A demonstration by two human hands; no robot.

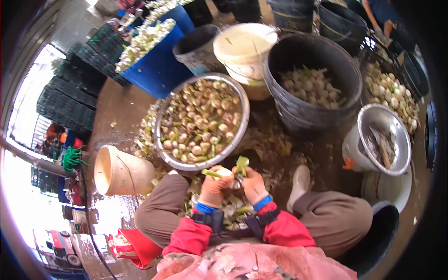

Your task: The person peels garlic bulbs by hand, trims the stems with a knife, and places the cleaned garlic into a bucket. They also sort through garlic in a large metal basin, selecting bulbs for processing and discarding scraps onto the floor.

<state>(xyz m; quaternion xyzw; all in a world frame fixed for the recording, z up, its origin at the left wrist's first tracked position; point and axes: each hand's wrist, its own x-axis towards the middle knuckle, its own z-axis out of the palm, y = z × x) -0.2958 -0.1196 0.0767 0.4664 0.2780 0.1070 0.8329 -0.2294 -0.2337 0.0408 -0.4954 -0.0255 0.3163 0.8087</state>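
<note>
In an orange glove, my left hand (213, 190) closes around a pale garlic bulb (226, 173) whose cut green stem points left. My right hand (255, 185), gloved the same way, is closed right beside it, with a green strip of leaf or skin (242, 164) rising from its fingers. A small dark bit shows between the two hands, too little to name. Both hands are just in front of a wide metal basin (175, 163) full of garlic bulbs in brownish water. Loose peelings (232, 210) lie below, between my legs.
A large black bucket (284, 109) holds peeled bulbs, with a cream bucket (240, 60) beside it. Right, a metal bowl (403, 161) containing a wooden-handled tool sits on a bucket. A tipped white bucket (135, 175) lies left. Blue tubs (156, 67) and dark crates (70, 100) stand behind.
</note>
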